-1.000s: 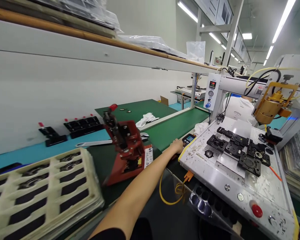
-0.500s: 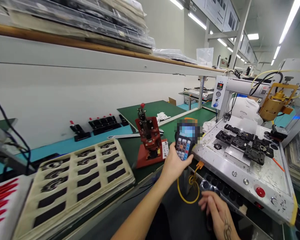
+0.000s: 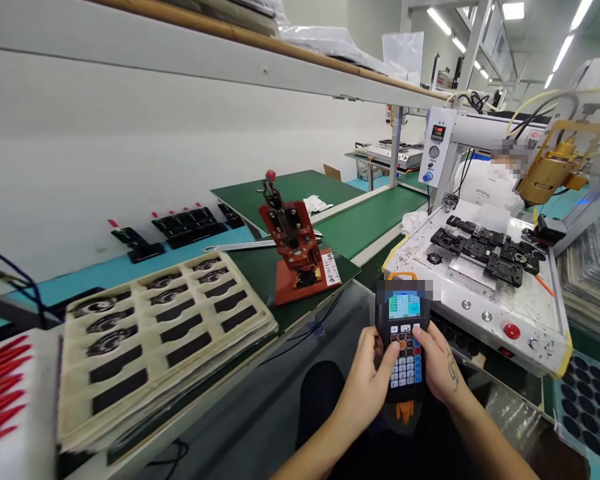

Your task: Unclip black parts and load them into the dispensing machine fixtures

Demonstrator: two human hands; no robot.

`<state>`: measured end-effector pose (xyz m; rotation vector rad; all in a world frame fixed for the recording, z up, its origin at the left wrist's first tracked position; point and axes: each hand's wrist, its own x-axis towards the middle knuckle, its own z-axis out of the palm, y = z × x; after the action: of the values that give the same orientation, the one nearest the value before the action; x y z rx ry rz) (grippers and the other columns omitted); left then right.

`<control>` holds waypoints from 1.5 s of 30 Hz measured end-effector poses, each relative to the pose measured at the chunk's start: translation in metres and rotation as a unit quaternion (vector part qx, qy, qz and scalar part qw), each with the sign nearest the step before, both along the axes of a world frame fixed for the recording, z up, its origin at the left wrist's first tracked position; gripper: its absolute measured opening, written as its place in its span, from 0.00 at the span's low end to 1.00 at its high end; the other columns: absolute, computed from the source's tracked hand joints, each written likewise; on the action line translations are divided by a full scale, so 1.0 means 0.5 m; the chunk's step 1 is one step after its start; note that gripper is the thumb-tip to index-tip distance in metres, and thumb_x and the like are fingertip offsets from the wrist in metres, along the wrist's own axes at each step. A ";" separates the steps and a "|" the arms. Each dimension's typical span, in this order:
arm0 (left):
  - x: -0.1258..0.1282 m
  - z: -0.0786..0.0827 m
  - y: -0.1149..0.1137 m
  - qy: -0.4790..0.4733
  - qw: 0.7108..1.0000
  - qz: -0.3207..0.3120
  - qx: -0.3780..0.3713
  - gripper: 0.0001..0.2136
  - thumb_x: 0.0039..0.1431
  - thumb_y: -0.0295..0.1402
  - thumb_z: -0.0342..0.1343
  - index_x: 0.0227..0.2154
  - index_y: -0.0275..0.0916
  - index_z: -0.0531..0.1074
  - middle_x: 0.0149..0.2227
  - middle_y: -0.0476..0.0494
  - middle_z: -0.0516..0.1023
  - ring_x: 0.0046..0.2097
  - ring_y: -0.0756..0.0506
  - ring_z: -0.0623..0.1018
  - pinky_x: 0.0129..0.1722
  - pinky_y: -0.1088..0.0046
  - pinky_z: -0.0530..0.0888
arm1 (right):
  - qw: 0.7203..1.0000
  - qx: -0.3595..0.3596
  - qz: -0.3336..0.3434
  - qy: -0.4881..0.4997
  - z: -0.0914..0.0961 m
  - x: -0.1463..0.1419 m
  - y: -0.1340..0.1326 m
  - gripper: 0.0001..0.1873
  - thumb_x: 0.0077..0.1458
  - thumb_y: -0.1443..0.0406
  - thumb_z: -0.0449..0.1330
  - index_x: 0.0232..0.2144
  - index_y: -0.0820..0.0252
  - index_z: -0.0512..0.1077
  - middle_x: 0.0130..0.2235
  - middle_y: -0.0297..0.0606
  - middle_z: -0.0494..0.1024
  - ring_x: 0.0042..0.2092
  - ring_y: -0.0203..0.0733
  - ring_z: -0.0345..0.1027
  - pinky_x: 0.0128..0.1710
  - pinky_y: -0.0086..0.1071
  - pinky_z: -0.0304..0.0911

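A black handheld controller (image 3: 404, 347) with a lit screen and a keypad is held upright in front of me. My left hand (image 3: 371, 375) grips its left side, thumb over the keys. On the other side my right hand (image 3: 439, 363) holds its edge, the thumb at the top row of keys. An orange connector shows below the controller. To the right stands a white benchtop machine (image 3: 430, 293) with several black fixtures (image 3: 485, 247) on its plate and a gold-coloured head (image 3: 555, 167) above.
A red toggle clamp fixture (image 3: 297, 253) stands on the green bench left of the controller. Further left lies a stack of cream trays (image 3: 180, 333) with dark parts. Red-handled tools (image 3: 3, 387) sit at the far left. A person in white (image 3: 485, 183) is behind the machine.
The controller has come down and closer, away from the bench edge. My right hand, free before, now holds it together with my left. The view has tilted downward.
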<state>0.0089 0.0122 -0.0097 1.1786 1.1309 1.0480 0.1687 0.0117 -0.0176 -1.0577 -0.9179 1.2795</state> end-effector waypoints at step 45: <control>0.029 -0.040 -0.004 -0.267 0.963 -0.007 -0.019 0.18 0.63 0.29 0.62 0.56 0.40 0.76 0.52 0.40 0.84 0.56 0.36 0.82 0.60 0.56 0.75 | 0.989 -0.046 0.068 -0.126 -0.014 0.009 -0.067 0.22 0.60 0.61 0.66 0.57 0.54 0.74 0.54 0.41 0.84 0.55 0.56 0.78 0.58 0.50 0.70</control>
<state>0.0233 0.0102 -0.0297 0.7978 0.7116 1.2327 0.1731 -0.0219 -0.0247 -1.2680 -1.1463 1.3303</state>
